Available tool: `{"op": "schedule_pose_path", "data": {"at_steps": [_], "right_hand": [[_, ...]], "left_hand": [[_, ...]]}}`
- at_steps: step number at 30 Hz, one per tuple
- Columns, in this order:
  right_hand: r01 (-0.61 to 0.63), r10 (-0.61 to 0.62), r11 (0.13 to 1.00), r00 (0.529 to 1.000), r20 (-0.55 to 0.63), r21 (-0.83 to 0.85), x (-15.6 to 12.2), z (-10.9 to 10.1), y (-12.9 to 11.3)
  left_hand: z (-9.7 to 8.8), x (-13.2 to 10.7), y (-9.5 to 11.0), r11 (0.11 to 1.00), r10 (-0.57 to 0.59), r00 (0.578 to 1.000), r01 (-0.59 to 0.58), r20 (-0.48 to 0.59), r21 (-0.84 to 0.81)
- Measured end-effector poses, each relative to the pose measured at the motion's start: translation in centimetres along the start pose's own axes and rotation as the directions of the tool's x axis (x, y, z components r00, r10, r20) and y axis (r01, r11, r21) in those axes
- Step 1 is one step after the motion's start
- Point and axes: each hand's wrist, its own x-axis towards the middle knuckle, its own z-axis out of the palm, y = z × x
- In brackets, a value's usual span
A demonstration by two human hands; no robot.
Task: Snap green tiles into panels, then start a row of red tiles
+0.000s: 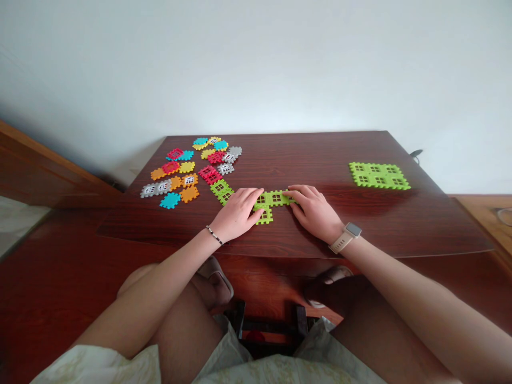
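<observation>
Head view, green strip (277, 198): flat on the table (304, 160), long axis running nine to three o'clock.
Lower green tile (267, 216): at the strip's seven o'clock, right by its left end; I cannot tell whether they interlock.
Left hand (238, 210): between eight and nine o'clock, fingertips on the strip's left end, thumb spread down to the tile; whether this grip pinches, I cannot tell.
Right hand (316, 210): between three and four o'clock, grip pinching the strip's right end.
Nearer hand: neither, both touch.
Green pair (218, 188): nine o'clock, beside the left hand.
Green panel (379, 176): between two and three o'clock, well apart.
</observation>
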Motion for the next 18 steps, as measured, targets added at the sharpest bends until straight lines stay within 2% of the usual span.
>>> {"op": "schedule_pose_path", "data": {"at_steps": [18], "right_hand": [[0.006, -0.006, 1.0, 1.0, 0.006, 0.012, 0.02, 0.02, 0.08]], "left_hand": [[-0.06, 0.03, 0.17, 1.0, -0.011, 1.0, 0.011, 0.009, -0.01]]}}
